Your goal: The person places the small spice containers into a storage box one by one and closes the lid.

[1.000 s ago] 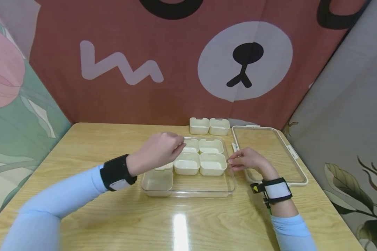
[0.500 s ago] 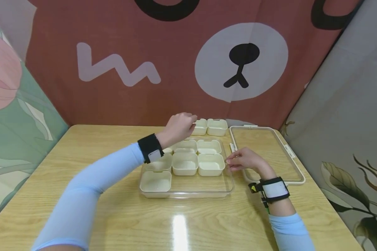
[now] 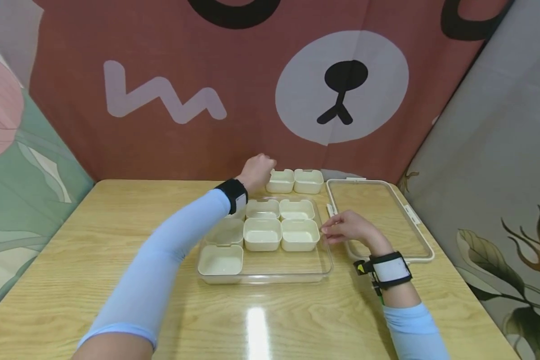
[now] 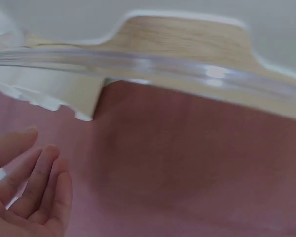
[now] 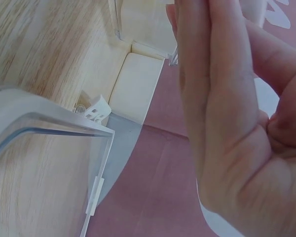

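Note:
Past the back of a clear plastic box (image 3: 274, 278), my left hand (image 3: 256, 172) reaches beside the left of two cream bins (image 3: 280, 182). In the left wrist view its fingers (image 4: 37, 185) are loosely bent, with a gap between thumb and fingers and nothing held; a bin's edge (image 4: 84, 98) appears just above them. My right hand (image 3: 351, 231) pinches the right wall of the clear box; the exact contact is hidden in the right wrist view. Several cream bins (image 3: 300, 237) sit in the clear box, one of them at its front left corner (image 3: 220, 260).
A clear lid with a cream frame (image 3: 425, 235) lies to the right of the box, its latches on the edges. The second back bin (image 3: 308, 182) stands close to the lid. Behind the wooden table (image 3: 139, 210) hangs a reddish-brown cloth (image 3: 162, 150).
My left hand has moved from above the clear box back and to the right, to the bins behind it. My right hand has stayed at the box's right side.

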### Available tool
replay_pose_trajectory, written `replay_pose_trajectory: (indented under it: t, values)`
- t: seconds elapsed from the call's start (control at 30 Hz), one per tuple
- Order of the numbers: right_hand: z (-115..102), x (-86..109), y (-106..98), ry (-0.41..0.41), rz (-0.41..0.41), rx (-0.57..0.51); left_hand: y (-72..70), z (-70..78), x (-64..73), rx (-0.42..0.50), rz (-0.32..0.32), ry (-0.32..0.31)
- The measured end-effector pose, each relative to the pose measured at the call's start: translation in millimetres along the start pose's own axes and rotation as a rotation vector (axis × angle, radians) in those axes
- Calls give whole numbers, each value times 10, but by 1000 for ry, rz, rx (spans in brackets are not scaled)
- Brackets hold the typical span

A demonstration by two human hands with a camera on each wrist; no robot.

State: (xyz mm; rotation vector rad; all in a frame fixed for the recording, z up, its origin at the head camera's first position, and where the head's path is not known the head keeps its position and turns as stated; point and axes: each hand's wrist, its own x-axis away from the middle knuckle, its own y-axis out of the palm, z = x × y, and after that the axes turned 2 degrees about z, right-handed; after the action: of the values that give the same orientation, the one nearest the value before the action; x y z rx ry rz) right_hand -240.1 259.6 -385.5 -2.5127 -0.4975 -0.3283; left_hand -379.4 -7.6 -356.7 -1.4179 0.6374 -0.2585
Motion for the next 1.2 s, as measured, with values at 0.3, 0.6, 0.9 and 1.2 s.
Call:
replay_pose_trajectory:
  t: [0.3,0.6,0.9,1.2]
  values:
    - [-8,-4,5,5,6,0,153,-23,-154,4,-142,67]
    - [-18,-1,-6,5,-4,14,232,-7,-179,138,-265,114]
    - [-10,-3,-17,8,-10,5,310,-22,-167,57,-242,100]
    - [-8,-7,-17,19,-8,-12,289,24,-170,18,-221,105]
